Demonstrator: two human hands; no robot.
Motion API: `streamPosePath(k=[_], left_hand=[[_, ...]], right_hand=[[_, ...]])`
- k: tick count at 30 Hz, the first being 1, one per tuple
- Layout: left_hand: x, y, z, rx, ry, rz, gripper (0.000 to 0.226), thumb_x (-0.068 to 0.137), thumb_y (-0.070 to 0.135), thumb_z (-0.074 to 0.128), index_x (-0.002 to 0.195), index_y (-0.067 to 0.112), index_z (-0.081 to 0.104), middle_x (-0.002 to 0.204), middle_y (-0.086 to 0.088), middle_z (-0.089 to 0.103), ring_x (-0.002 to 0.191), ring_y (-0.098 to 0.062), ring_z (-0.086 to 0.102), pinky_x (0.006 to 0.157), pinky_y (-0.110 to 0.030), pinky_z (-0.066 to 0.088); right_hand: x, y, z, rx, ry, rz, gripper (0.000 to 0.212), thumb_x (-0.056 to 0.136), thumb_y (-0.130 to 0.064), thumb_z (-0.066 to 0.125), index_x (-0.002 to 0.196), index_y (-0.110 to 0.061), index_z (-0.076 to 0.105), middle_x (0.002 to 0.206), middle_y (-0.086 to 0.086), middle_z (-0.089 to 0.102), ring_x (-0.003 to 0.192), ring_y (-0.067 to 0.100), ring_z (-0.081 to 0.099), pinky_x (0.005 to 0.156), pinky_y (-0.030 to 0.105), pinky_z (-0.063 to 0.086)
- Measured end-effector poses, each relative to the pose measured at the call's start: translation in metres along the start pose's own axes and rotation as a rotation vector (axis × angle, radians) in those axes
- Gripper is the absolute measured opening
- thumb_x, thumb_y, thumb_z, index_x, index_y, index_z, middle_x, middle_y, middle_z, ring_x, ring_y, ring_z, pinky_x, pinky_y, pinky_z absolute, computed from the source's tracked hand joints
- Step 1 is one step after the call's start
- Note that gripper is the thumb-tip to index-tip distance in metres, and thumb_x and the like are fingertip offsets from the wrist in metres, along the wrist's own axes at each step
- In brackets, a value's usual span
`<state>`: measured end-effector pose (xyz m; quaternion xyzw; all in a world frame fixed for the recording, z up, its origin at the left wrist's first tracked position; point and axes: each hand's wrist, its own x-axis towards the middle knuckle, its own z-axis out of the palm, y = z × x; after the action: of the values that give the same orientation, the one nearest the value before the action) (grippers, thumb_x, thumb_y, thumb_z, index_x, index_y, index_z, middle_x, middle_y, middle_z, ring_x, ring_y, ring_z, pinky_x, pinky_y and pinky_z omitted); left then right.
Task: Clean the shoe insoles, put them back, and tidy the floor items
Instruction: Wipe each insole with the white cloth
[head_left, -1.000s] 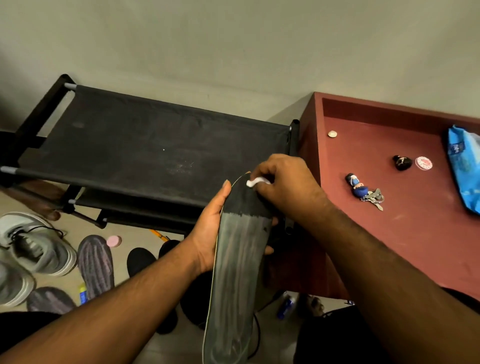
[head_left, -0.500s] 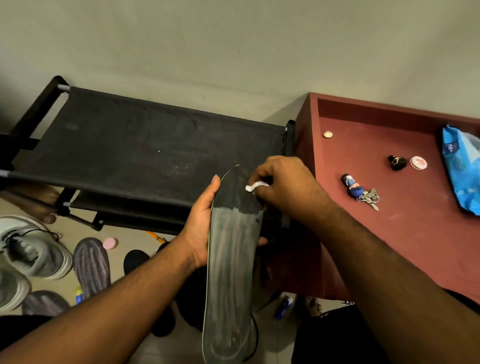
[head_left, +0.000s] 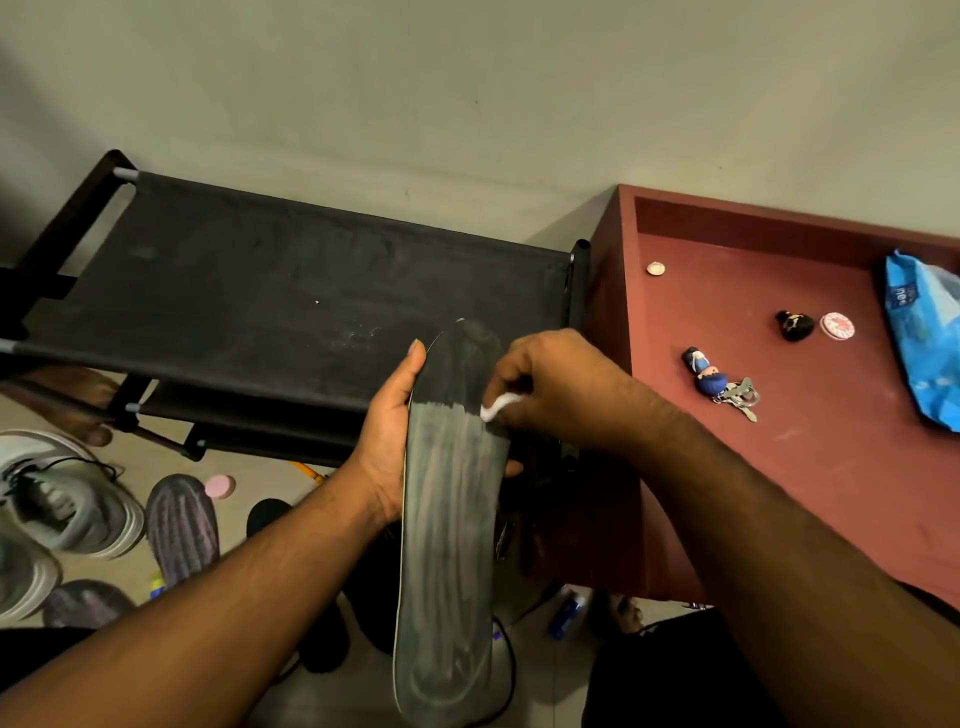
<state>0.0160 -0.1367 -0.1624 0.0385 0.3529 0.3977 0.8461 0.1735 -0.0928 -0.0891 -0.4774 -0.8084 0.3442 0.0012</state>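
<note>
**Insole held and wiped in front of the shoe rack**

Head view. Held upright in the middle: a long dark insole (head_left: 452, 499), toe end far, heel end near at the bottom edge. Pale streaks over its near and middle length; darker at the far toe part. Gripped along its left edge by the left hand (head_left: 387, 441), thumb lying up the left rim, fingers wrapped behind with one fingertip showing at the right edge. Pinched in the curled fingers of the right hand (head_left: 550, 387): a small white wipe (head_left: 496, 408), touching the insole's right edge where dark meets pale.

Behind the insole, against the wall: a black shoe rack (head_left: 291, 301) with a fabric top shelf and a lower shelf beneath. To the right, just beside the rack: a red-brown table (head_left: 810, 467) with a raised rim. On it: a small pale disc (head_left: 655, 268) far left, a key ring with a little figure (head_left: 719, 384), a small black object (head_left: 795, 325), a round red-and-white tin (head_left: 837, 326) just beside that, and a blue packet (head_left: 924, 332) at the right edge.

On the floor at left: grey sneakers (head_left: 62, 514), two more insoles (head_left: 182, 525) with striped grey tops, a pink round lid (head_left: 220, 486) near the rack's foot. Near the table's base: a small blue bottle (head_left: 566, 613).
</note>
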Motion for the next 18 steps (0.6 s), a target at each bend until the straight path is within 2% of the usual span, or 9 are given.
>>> streamPosePath(k=[2,3,4,8,9,11,13,15,18], left_hand=[[0.0002,0.0014,0.0003,0.004,0.024,0.026,0.072,0.09,0.068,0.038,0.097,0.01,0.079,0.106,-0.016,0.072,0.086,-0.032,0.072,0.078,-0.056,0.054],[0.0005,0.0016,0.0004,0.002,0.032,0.034,0.071,0.09,0.068,0.038,0.096,0.01,0.079,0.106,-0.017,0.072,0.086,-0.032,0.072,0.077,-0.055,0.055],[0.0009,0.0012,0.0004,0.0,0.033,0.033,0.072,0.09,0.068,0.038,0.097,0.009,0.079,0.107,-0.017,0.072,0.086,-0.032,0.072,0.077,-0.056,0.054],[0.0011,-0.0008,0.0018,0.019,0.022,0.035,0.073,0.087,0.071,0.039,0.101,0.011,0.078,0.105,-0.015,0.072,0.084,-0.032,0.072,0.078,-0.059,0.053],[0.0007,-0.0003,0.0024,0.027,0.022,0.039,0.073,0.088,0.071,0.039,0.101,0.011,0.078,0.104,-0.015,0.072,0.084,-0.032,0.072,0.078,-0.059,0.053],[-0.0006,0.0019,0.0041,0.027,0.038,0.06,0.071,0.089,0.068,0.039,0.099,0.01,0.078,0.103,-0.016,0.073,0.084,-0.031,0.072,0.076,-0.055,0.055],[-0.0006,0.0031,0.0046,0.012,0.069,0.108,0.066,0.092,0.062,0.041,0.094,0.008,0.079,0.101,-0.015,0.073,0.083,-0.028,0.073,0.073,-0.044,0.059],[-0.0003,0.0025,0.0058,0.001,0.09,0.131,0.063,0.093,0.058,0.042,0.091,0.008,0.08,0.099,-0.013,0.074,0.083,-0.025,0.073,0.072,-0.038,0.061],[0.001,-0.0028,0.0054,0.025,0.06,0.088,0.065,0.09,0.063,0.04,0.095,0.012,0.08,0.104,-0.014,0.073,0.086,-0.029,0.072,0.082,-0.053,0.054]], right_hand=[[-0.003,-0.0028,0.0011,0.041,-0.156,-0.017,0.011,0.08,-0.011,0.075,0.087,-0.019,0.076,0.084,-0.01,0.072,0.078,0.001,0.067,0.075,0.018,0.055],[-0.0032,-0.0029,0.0013,0.047,-0.181,-0.014,0.011,0.08,-0.01,0.075,0.087,-0.018,0.076,0.084,-0.009,0.073,0.078,0.001,0.068,0.075,0.018,0.055],[-0.0023,-0.0024,0.0011,0.042,-0.16,-0.008,0.011,0.08,-0.01,0.075,0.087,-0.018,0.076,0.085,-0.009,0.072,0.078,0.001,0.067,0.074,0.018,0.055],[0.0029,-0.0012,0.0011,-0.084,0.115,0.019,0.012,0.084,-0.014,0.069,0.091,-0.021,0.075,0.087,-0.012,0.06,0.082,0.006,0.061,0.074,0.023,0.052],[0.0026,-0.0019,0.0011,-0.09,0.125,0.009,0.012,0.084,-0.015,0.069,0.092,-0.022,0.075,0.087,-0.012,0.06,0.082,0.006,0.062,0.075,0.024,0.053],[0.0002,-0.0031,0.0007,-0.021,0.012,-0.021,0.01,0.083,-0.015,0.071,0.091,-0.021,0.075,0.087,-0.012,0.065,0.08,0.004,0.064,0.076,0.021,0.054],[-0.0046,-0.0064,0.0002,0.057,-0.173,-0.039,0.012,0.081,-0.012,0.074,0.091,-0.018,0.076,0.087,-0.011,0.071,0.078,0.001,0.067,0.076,0.017,0.055],[-0.0063,-0.0079,0.0002,0.054,-0.236,-0.045,0.013,0.079,-0.01,0.075,0.09,-0.016,0.076,0.085,-0.011,0.072,0.077,0.0,0.067,0.075,0.016,0.054],[-0.0013,-0.0047,0.0016,-0.047,-0.042,-0.038,0.013,0.082,-0.011,0.072,0.09,-0.021,0.075,0.087,-0.012,0.066,0.079,0.003,0.063,0.076,0.021,0.054]])
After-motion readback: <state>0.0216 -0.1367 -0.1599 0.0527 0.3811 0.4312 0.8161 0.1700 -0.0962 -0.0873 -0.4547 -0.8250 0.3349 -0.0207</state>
